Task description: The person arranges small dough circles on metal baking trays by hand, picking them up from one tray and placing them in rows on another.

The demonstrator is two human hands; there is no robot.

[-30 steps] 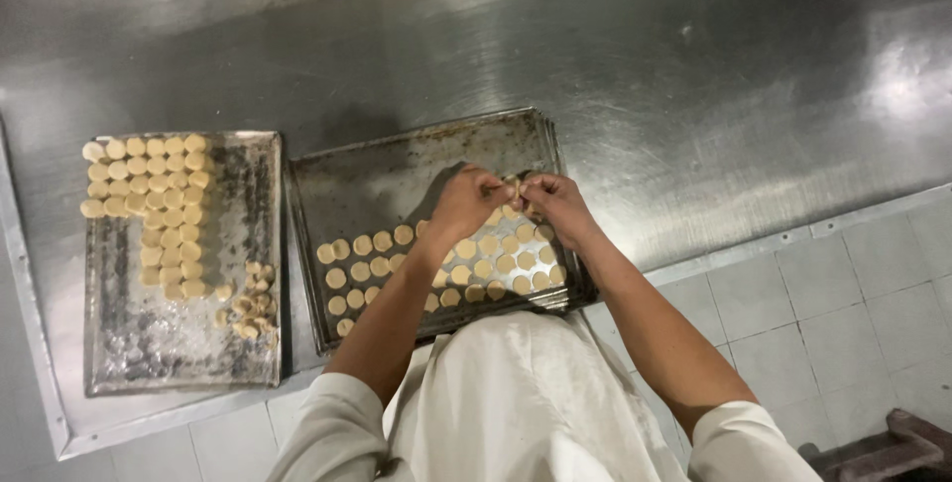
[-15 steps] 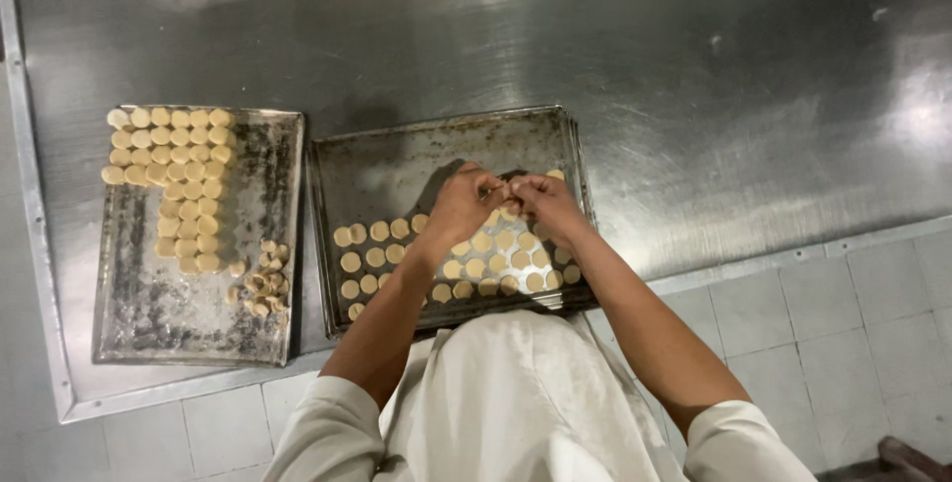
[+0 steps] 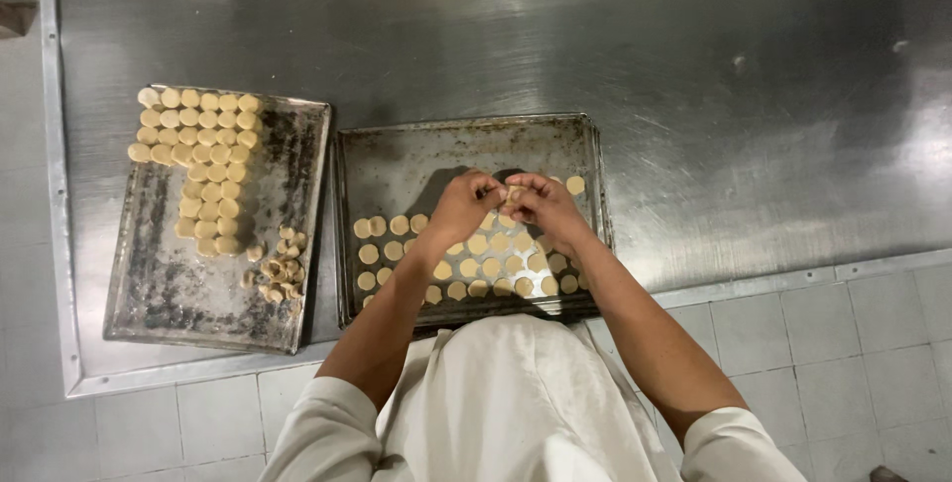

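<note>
Both hands meet over the right baking tray (image 3: 397,160). My left hand (image 3: 464,206) and my right hand (image 3: 540,206) pinch a small stack of pale dough discs (image 3: 511,194) between their fingertips. Beneath them, rows of round dough pieces (image 3: 476,266) cover the near half of that tray; one lone piece (image 3: 575,185) lies at the right end of a new row. The far half of the tray is bare dark metal.
A second worn tray (image 3: 169,289) sits to the left, with several packed dough discs (image 3: 198,160) at its far end and a loose heap of small pieces (image 3: 276,269). Both trays rest on a steel table (image 3: 645,46). Tiled floor (image 3: 873,343) lies below the table edge.
The view has shifted, so the trays sit further right in the picture. My hands stay together over the right tray, still working the dough pieces.
</note>
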